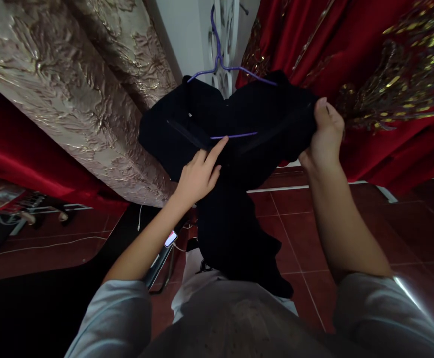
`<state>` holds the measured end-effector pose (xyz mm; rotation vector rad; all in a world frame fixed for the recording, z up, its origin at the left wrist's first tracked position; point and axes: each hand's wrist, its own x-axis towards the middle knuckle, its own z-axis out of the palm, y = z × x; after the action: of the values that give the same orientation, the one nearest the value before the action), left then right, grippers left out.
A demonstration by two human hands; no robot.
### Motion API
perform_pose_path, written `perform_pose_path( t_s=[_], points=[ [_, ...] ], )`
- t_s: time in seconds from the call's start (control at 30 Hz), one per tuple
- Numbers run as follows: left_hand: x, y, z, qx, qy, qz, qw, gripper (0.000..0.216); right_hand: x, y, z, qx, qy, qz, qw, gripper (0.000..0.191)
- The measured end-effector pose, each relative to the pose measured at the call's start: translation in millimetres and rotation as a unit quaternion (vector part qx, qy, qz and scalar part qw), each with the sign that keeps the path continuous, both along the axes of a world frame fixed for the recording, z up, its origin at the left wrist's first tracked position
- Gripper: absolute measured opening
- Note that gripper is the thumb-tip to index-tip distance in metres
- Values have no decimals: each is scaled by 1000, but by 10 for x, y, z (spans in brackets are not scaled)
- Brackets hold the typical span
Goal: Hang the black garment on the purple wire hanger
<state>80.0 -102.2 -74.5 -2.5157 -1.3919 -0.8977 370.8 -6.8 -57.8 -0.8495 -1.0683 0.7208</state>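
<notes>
A black garment (235, 164) hangs over a purple wire hanger (222, 67) in front of me, and its lower part droops toward my lap. My right hand (324, 134) is closed on the garment's right edge, fingers wrapped over the cloth. My left hand (200, 174) lies against the garment's middle, its index finger stretched out toward the hanger's lower bar (235, 135) and the other fingers loosely curled. Whether the left hand pinches the cloth is hidden.
A cream and gold embossed cloth (75, 89) hangs at the left. Red cloth with gold sequins (388, 74) hangs at the right. Below are red floor tiles (299, 223), a phone with a lit screen (170, 238), a white cable and a black surface at the lower left.
</notes>
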Motion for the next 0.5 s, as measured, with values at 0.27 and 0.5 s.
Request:
perform_pose_path(
  t_s=[0.27,0.5],
  points=[
    [264,-131,-136,86,-318,-45,943,29,-127,-175,-206,86,-40,-231,968,16],
    [564,-279,-223,68,-492,-39,867,21,-1093,-872,-728,-140,-220,80,962,44]
  ],
)
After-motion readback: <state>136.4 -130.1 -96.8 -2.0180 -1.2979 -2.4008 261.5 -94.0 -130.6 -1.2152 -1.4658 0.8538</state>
